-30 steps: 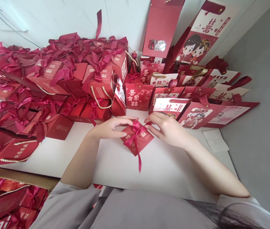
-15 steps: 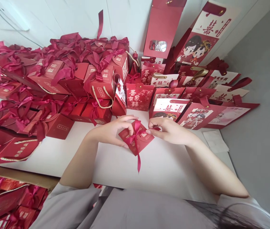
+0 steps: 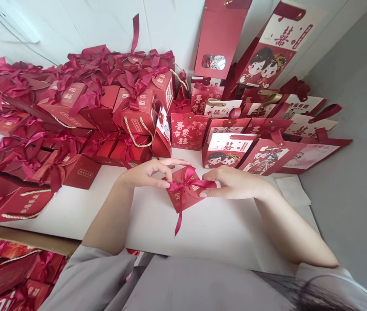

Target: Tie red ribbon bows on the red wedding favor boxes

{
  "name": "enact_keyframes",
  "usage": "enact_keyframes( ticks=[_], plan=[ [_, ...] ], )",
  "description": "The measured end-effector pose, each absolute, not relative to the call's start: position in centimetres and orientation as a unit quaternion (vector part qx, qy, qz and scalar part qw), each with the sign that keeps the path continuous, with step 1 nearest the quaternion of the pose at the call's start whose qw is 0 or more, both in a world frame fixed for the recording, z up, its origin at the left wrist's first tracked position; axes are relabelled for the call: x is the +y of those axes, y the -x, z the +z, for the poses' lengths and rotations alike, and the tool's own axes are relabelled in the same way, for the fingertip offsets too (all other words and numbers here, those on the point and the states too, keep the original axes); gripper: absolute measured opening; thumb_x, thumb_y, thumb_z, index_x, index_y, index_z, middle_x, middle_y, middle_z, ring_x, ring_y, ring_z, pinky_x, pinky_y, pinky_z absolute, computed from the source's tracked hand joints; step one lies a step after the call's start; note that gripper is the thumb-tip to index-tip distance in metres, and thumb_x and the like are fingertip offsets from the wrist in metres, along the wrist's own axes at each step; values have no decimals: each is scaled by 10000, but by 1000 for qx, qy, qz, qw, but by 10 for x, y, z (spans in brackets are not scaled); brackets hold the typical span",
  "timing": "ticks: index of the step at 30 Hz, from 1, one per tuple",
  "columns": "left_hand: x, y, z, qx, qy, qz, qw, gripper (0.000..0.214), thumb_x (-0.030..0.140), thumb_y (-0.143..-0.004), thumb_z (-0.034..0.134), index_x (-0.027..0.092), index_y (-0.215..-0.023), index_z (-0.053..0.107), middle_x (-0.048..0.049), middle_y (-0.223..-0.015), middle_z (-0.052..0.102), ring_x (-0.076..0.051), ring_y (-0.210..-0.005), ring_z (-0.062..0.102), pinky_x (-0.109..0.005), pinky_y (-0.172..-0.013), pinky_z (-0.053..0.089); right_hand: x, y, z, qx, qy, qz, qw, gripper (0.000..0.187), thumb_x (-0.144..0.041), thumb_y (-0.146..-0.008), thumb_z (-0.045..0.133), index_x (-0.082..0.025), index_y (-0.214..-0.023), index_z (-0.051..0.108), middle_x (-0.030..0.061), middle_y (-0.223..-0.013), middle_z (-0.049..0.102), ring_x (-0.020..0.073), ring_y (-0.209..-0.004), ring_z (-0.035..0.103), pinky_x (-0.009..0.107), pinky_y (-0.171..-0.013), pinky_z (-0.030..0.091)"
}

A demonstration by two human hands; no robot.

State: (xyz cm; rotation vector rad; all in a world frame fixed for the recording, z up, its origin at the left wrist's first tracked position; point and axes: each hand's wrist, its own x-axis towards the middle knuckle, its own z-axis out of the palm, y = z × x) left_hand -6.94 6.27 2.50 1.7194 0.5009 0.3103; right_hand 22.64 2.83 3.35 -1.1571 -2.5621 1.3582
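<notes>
Since the frame half a second earlier, the small red gift box had turned slightly on the white tabletop, and the loose ribbon tail had swung leftward over its near edge. The right hand, which had been pinching the ribbon, had spread its thumb and fingers apart.

The box sat in the middle of the table, between the two hands, one corner toward the person. A crimson satin bow crossed its top, over pale printed characters. The left hand pinched the bow's left end between thumb and forefinger, its other fingers reaching along the far side of the box. The right hand was open around the right corner, thumb low and fingers above, with the bow's right end lying in the gap between them.

Just beyond the hands stood a gift bag printed with a cartoon couple and a red gift bag with white characters. To the left, ribbon-tied red boxes were piled up. A folded white paper lay near the table's right edge.
</notes>
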Motion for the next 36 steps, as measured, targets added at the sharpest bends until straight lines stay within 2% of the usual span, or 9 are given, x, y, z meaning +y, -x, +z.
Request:
enact_keyframes(
  ticks=[3, 7, 10, 15, 21, 25, 28, 31, 36],
  plan=[
    [62, 67, 22, 244, -718, 164, 632, 284, 327, -916, 649, 165, -684, 632, -103, -1528, 505, -327, -1438, 447, -496, -1235, 273, 23, -220, 34, -810, 366, 458, 0, 476, -626, -912, 570, -198, -706, 591, -47, -578, 455, 109, -517, 391, 272, -515, 274],
    [63, 65, 15, 304, -690, 229, 616, 355, 380, -961, 578, 158, -687, 620, -115, -1418, 600, -310, -1355, 534, -509, -1205, 318, 20, -220, 38, -787, 334, 519, 0, 421, -594, -902, 610, -200, -766, 667, 2, -723, 683, 153, -631, 620, 265, -586, 409],
    [63, 65, 14, 328, -689, 241, 600, 296, 411, -947, 596, 168, -779, 624, -129, -1362, 634, -315, -1348, 537, -524, -1175, 353, 23, -223, 38, -733, 383, 561, 29, 462, -623, -943, 531, -201, -787, 636, 32, -775, 737, 183, -660, 707, 279, -630, 484],
    [62, 68, 18, 321, -716, 188, 591, 282, 449, -896, 658, 206, -1024, 597, -131, -1410, 589, -311, -1372, 516, -482, -1098, 442, 29, -217, 24, -700, 433, 539, 178, 444, -599, -979, 490, -201, -814, 597, 18, -727, 697, 172, -619, 700, 294, -660, 509],
    [56, 64, 23, 349, -767, 127, 523, 461, 395, -821, 755, 240, -1213, 569, -92, -1379, 591, -282, -1307, 568, -413, -1060, 479, 24, -199, 10, -630, 425, 603, 243, 415, -574, -945, 579, -194, -785, 623, -21, -618, 655, 125, -496, 627, 250, -563, 486],
    [54, 59, 20, 352, -776, 123, 509, 512, 385, -818, 762, 252, -1268, 559, -70, -1345, 604, -260, -1281, 580, -390, -1068, 475, 18, -191, 6, -618, 424, 602, 278, 347, -542, -861, 711, -202, -823, 659, -39, -578, 632, 117, -452, 572, 238, -481, 479],
    [54, 54, 15, 347, -772, 152, 510, 486, 376, -826, 756, 245, -1256, 569, -69, -1319, 608, -254, -1273, 578, -390, -1080, 462, 18, -188, -2, -617, 439, 574, 311, 330, -528, -847, 730, -206, -846, 657, -41, -561, 612, 127, -439, 559, 248, -449, 471],
    [53, 47, 11, 365, -760, 206, 497, 452, 371, -824, 760, 229, -1217, 590, -69, -1268, 620, -252, -1224, 594, -395, -1069, 459, 21, -189, -8, -635, 469, 503, 351, 286, -491, -922, 649, -209, -880, 630, -26, -599, 619, 139, -486, 575, 266, -490, 466],
    [53, 41, 10, 374, -705, 224, 559, 299, 381, -943, 599, 208, -1185, 617, -70, -1207, 641, -240, -1154, 618, -384, -1006, 488, 14, -192, 2, -751, 450, 204, 438, 103, -304, -963, 610, -205, -967, 639, 41, -813, 639, 173, -694, 579, 324, -653, 498]
  ],
)
